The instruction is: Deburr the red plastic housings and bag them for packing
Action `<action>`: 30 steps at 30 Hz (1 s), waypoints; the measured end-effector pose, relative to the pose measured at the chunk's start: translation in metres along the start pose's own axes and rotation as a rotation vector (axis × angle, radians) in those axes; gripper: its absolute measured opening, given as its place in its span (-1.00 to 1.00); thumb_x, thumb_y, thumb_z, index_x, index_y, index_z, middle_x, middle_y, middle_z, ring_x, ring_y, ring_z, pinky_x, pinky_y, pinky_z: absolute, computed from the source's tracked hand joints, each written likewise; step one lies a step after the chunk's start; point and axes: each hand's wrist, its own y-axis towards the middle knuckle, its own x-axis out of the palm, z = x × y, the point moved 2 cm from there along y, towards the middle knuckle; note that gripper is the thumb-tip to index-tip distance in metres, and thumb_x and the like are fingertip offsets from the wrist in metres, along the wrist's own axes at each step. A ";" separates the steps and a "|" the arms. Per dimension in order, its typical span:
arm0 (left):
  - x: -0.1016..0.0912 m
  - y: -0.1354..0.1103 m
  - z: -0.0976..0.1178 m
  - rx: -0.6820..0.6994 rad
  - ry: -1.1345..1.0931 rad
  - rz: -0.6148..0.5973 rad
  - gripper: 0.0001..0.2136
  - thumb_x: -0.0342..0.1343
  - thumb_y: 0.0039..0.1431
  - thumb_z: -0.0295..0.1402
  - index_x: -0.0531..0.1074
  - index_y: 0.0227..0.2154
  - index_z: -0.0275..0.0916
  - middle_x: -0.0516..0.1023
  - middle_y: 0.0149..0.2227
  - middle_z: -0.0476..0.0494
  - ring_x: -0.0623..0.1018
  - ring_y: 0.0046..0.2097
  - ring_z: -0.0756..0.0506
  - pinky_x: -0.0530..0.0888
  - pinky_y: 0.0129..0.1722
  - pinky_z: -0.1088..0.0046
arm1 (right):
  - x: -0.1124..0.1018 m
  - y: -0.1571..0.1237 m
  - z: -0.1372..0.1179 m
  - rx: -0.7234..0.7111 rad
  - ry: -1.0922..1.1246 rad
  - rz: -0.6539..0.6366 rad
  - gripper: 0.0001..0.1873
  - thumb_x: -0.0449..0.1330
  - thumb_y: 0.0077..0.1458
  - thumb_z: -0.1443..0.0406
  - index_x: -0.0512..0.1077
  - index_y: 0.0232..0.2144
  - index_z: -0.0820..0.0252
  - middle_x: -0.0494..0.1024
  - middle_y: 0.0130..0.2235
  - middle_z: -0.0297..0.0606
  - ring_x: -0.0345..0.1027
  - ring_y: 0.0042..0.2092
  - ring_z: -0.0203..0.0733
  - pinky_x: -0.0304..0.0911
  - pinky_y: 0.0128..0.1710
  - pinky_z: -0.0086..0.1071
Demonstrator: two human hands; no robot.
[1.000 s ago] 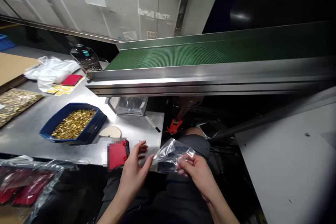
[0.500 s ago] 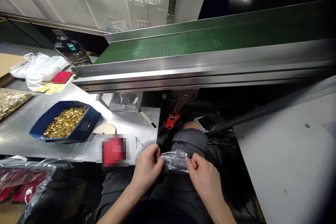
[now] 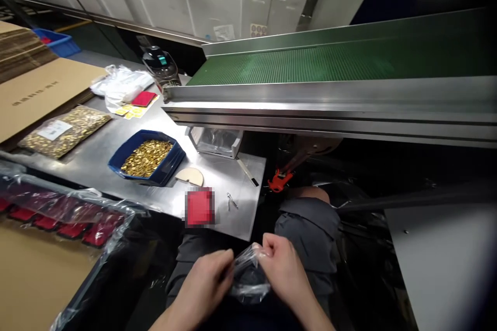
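Between my hands, above my lap, a clear plastic bag (image 3: pixel 250 275) is stretched and crumpled. My left hand (image 3: pixel 213 275) is closed on its left side, fingers curled. On the other side my right hand (image 3: pixel 280 264) pinches the film near its top. On the metal table just beyond lies a red item (image 3: pixel 200 207), blurred out in the picture. Beside it are a small pair of metal tweezers or clips (image 3: pixel 232 201) and a pale half-round piece (image 3: pixel 190 176). A blue bin (image 3: pixel 120 158) holds many small gold-coloured pieces.
A green conveyor belt (image 3: pixel 295 64) crosses behind the table. At left are a bag of gold pieces (image 3: pixel 83 121), cardboard (image 3: pixel 58 83), white plastic bags (image 3: pixel 120 83) and a bottle (image 3: pixel 165 64). A plastic-lined box (image 3: pixel 46 269) with red items stands lower left. Orange-handled tool (image 3: pixel 280 181) hangs under the belt.
The view has swung left, bringing more of the table and the lined box into sight. My hands have come lower and nearer my body, and the bag's film now gapes into a loop.
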 end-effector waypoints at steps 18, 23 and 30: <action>-0.020 -0.079 -0.129 -0.635 -0.422 0.480 -0.43 0.06 0.06 0.26 0.24 -0.61 -0.20 0.39 -0.69 0.01 0.38 -0.68 -0.03 0.22 -0.63 0.51 | 0.117 0.057 -0.093 0.025 1.100 -0.209 -0.46 0.24 0.11 -0.09 0.48 -0.04 0.16 0.61 -0.04 -0.15 0.50 -0.02 -0.07 0.36 0.04 -0.22; -0.019 -0.073 -0.126 -0.596 -0.314 0.452 -0.46 -0.05 0.21 0.17 0.33 -0.59 -0.21 0.43 -0.65 -0.02 0.43 -0.61 -0.07 0.24 -0.60 0.49 | 0.080 0.019 -0.081 -0.377 0.538 -0.237 -0.79 0.22 0.20 0.21 0.52 -0.13 0.11 0.61 -0.19 -0.30 0.46 -0.13 -0.12 0.28 -0.08 -0.34; -0.033 -0.074 -0.099 -0.476 -0.023 0.444 -0.61 -0.18 0.39 -0.09 0.34 -0.47 -0.17 0.44 -0.53 0.01 0.46 -0.44 -0.09 0.26 -0.42 0.45 | 0.090 -0.013 -0.054 -0.664 -0.418 -0.216 -0.83 0.19 0.14 0.40 0.41 -0.20 0.07 0.57 -0.21 -0.33 0.41 -0.22 -0.11 0.13 -0.31 -0.32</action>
